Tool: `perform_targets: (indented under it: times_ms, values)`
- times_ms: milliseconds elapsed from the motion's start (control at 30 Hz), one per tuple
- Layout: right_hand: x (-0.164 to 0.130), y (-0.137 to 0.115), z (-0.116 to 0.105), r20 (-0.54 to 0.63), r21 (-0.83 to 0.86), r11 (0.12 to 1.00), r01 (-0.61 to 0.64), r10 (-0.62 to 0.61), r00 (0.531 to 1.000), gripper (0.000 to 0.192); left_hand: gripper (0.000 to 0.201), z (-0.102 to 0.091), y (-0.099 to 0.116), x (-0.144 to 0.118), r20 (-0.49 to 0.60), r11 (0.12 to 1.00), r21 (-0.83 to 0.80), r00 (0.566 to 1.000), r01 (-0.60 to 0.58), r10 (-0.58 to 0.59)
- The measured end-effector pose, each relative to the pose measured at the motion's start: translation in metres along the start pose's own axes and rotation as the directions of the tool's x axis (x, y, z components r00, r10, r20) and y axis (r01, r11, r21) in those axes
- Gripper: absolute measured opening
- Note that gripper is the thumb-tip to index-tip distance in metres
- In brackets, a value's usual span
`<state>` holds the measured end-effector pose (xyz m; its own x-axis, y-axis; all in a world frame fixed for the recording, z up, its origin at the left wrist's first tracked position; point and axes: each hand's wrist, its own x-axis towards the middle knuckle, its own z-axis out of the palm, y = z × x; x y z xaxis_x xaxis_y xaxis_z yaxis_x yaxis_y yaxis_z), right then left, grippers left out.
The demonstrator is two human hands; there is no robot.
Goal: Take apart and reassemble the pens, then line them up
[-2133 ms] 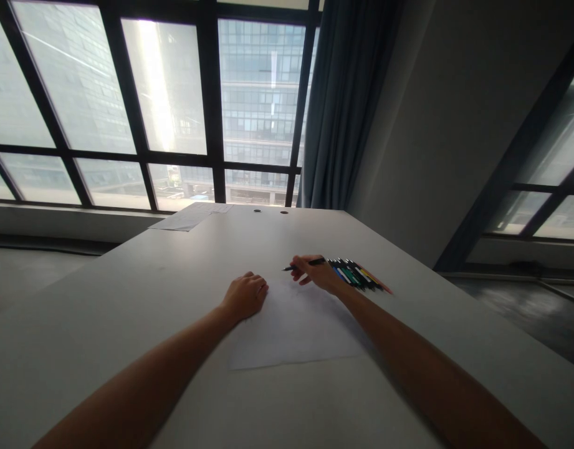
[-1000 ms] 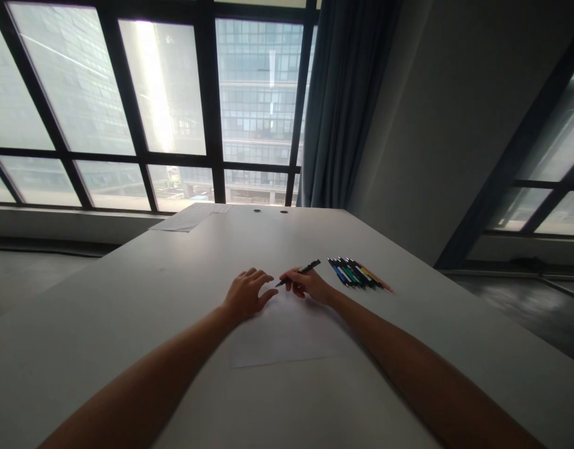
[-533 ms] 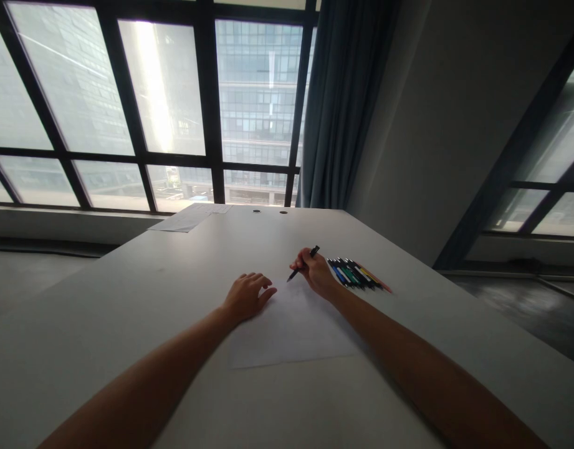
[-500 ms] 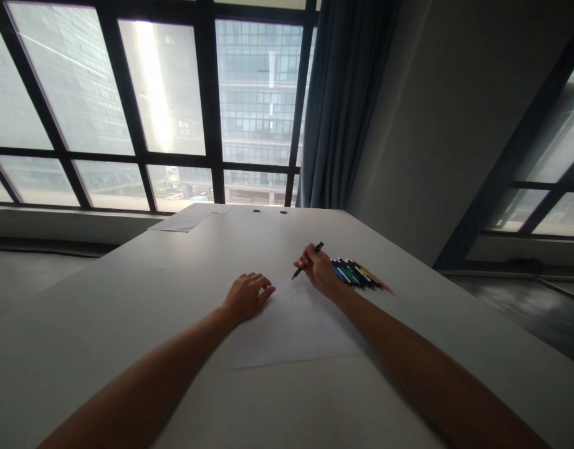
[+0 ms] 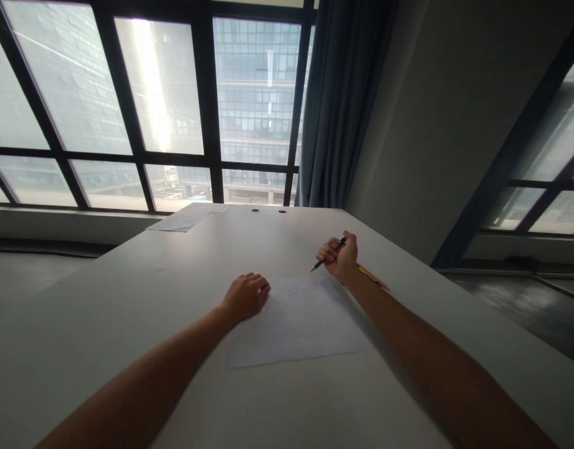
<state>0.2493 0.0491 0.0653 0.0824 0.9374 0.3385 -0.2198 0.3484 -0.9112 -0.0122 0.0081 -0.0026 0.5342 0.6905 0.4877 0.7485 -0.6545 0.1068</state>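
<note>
A white sheet of paper (image 5: 298, 330) lies on the table, with faint marks near its top. My left hand (image 5: 247, 295) rests on the paper's left edge, palm down with fingers stretched out, holding nothing. In my right hand (image 5: 341, 257) is a black pen (image 5: 317, 265), gripped in wrapped fingers with the thumb at its upper end. The pen's tip points down and left, near the paper's upper edge; I cannot tell whether it touches. Behind my right wrist, yellow and reddish pens (image 5: 374, 278) show; the others in that row are hidden.
The white table (image 5: 174, 324) stretches toward the windows (image 5: 258, 93). More printed papers (image 5: 177, 219) lie at its far left corner. Two round dark holes (image 5: 282, 212) sit near the far edge. A blue curtain (image 5: 336, 112) hangs behind it.
My right hand has moved right and turned, its fingers now wrapped around the pen with the thumb up. It now covers most of the pen row. My left hand has barely moved, its thumb drawn in.
</note>
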Motion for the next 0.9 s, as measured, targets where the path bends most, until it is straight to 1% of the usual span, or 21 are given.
perform_targets:
  times_ms: [100, 200, 267, 333, 367, 400, 433, 500, 533, 567, 600, 633, 667, 733, 800, 833, 867, 900]
  values:
    - [-0.001, 0.002, 0.003, 0.005, 0.039, 0.999, -0.003, 0.002, 1.000, 0.056, 0.025, -0.001, 0.001, 0.000, 0.009, 1.000, -0.001, 1.000, 0.007, -0.007]
    - [-0.003, 0.007, 0.008, 0.052, 0.034, 0.999, -0.032, 0.031, 0.998, 0.038, 0.024, -0.002, 0.002, 0.000, 0.011, 1.000, -0.011, 1.000, 0.011, -0.011]
    - [-0.005, 0.012, 0.012, 0.094, -0.051, 0.998, -0.030, 0.035, 0.995, 0.029, 0.024, -0.001, 0.002, 0.000, 0.009, 1.000, -0.017, 1.000, 0.014, -0.014]
    - [-0.008, 0.015, 0.014, 0.144, -0.231, 0.973, 0.001, 0.033, 0.989, 0.026, 0.023, -0.001, 0.002, 0.000, 0.009, 1.000, -0.020, 1.000, 0.014, -0.014]
    - [-0.010, 0.016, 0.015, 0.179, -0.345, 0.937, 0.045, 0.019, 0.984, 0.024, 0.023, -0.001, 0.001, 0.000, 0.009, 1.000, -0.021, 1.000, 0.013, -0.013]
    - [-0.011, 0.015, 0.016, 0.221, -0.459, 0.881, 0.116, -0.013, 0.975, 0.023, 0.023, 0.000, 0.001, 0.000, 0.008, 1.000, -0.021, 1.000, 0.012, -0.011]
    - [-0.013, 0.015, 0.016, 0.270, -0.559, 0.804, 0.205, -0.058, 0.961, 0.021, 0.023, 0.000, 0.001, 0.000, 0.008, 1.000, -0.021, 1.000, 0.011, -0.011]
    - [-0.015, 0.012, 0.013, 0.353, -0.688, 0.629, 0.361, -0.145, 0.925, 0.019, 0.024, 0.000, 0.000, 0.000, 0.011, 1.000, -0.019, 1.000, 0.010, -0.010]
    - [-0.014, 0.011, 0.011, 0.370, -0.726, 0.563, 0.395, -0.165, 0.914, 0.019, 0.024, 0.000, 0.000, 0.000, 0.013, 1.000, -0.018, 1.000, 0.011, -0.011]
    - [-0.013, 0.010, 0.008, 0.362, -0.756, 0.524, 0.392, -0.164, 0.918, 0.022, 0.024, 0.000, 0.000, 0.000, 0.015, 1.000, -0.015, 1.000, 0.013, -0.012]
    - [-0.012, 0.010, 0.004, 0.329, -0.777, 0.519, 0.356, -0.147, 0.933, 0.025, 0.024, 0.000, 0.000, 0.000, 0.015, 1.000, -0.013, 1.000, 0.013, -0.013]
    - [-0.009, 0.010, -0.001, 0.278, -0.784, 0.543, 0.301, -0.128, 0.952, 0.030, 0.024, 0.000, 0.000, 0.000, 0.014, 1.000, -0.010, 1.000, 0.013, -0.013]
    - [-0.006, 0.010, -0.006, 0.220, -0.772, 0.587, 0.244, -0.113, 0.969, 0.034, 0.024, 0.000, 0.000, 0.000, 0.013, 1.000, -0.008, 1.000, 0.012, -0.012]
    - [0.001, 0.011, -0.018, 0.125, -0.687, 0.711, 0.152, -0.091, 0.988, 0.047, 0.024, 0.001, -0.001, 0.000, 0.011, 1.000, -0.007, 1.000, 0.006, -0.006]
    - [0.007, 0.012, -0.030, 0.099, -0.566, 0.819, 0.096, -0.048, 0.994, 0.060, 0.024, 0.002, -0.001, -0.001, 0.007, 1.000, -0.007, 1.000, 0.000, 0.000]
    - [0.010, 0.012, -0.036, 0.077, -0.511, 0.857, 0.063, -0.028, 0.997, 0.063, 0.024, 0.002, -0.002, -0.001, 0.006, 1.000, -0.007, 1.000, -0.002, 0.002]
    - [0.012, 0.012, -0.043, 0.038, -0.480, 0.877, 0.029, -0.012, 0.999, 0.063, 0.024, 0.002, -0.002, -0.001, 0.004, 1.000, -0.007, 1.000, -0.003, 0.003]
    - [0.014, 0.012, -0.051, -0.021, -0.484, 0.875, -0.001, -0.010, 1.000, 0.061, 0.024, 0.002, -0.002, -0.001, 0.004, 1.000, -0.007, 1.000, -0.004, 0.004]
